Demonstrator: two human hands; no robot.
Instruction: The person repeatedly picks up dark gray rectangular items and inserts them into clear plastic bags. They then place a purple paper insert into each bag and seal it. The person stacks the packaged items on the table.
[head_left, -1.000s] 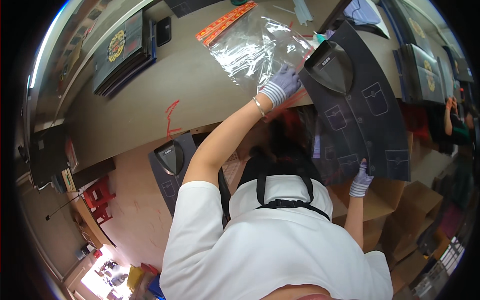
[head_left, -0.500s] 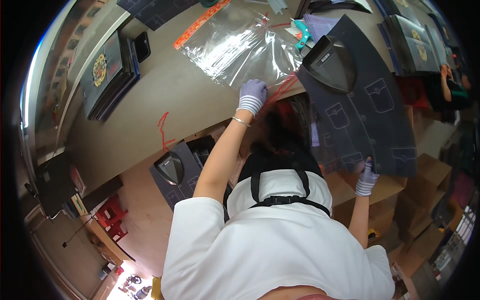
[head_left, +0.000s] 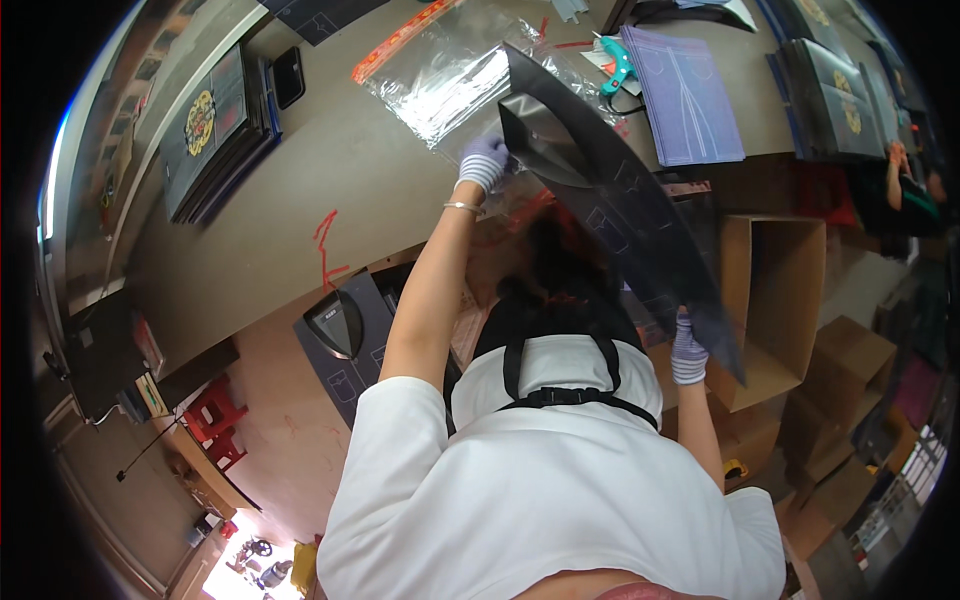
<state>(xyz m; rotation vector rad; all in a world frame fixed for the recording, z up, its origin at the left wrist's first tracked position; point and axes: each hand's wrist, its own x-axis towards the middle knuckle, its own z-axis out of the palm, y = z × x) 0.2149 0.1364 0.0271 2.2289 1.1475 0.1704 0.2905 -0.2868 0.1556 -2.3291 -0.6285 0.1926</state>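
A dark navy shirt-shaped sheet [head_left: 620,200], stiff like card, with a black collar and outlined pockets, slants over the table's near edge. My right hand [head_left: 688,350], in a striped purple-and-white glove, grips its lower edge. The collar end lies over a clear plastic bag [head_left: 430,95] with an orange-red strip. My left hand [head_left: 484,163], gloved alike, is closed at the bag's near edge beside the collar, with clear film at its fingers. The fingertips are partly hidden by the sheet.
A teal glue gun [head_left: 618,65] and blue-purple trouser-shaped sheets [head_left: 690,100] lie right of the bag. Dark stacked packs [head_left: 210,130] and a phone [head_left: 287,80] are at left. Another shirt-shaped sheet [head_left: 365,350] is below the table edge. An open carton [head_left: 735,300] stands right; a co-worker's hand [head_left: 897,160] is beyond.
My right hand has brought the shirt-shaped sheet leftward, tilting it, with its collar end now over the bag. My left hand has shifted slightly left and away from me. The trouser-shaped sheets are uncovered.
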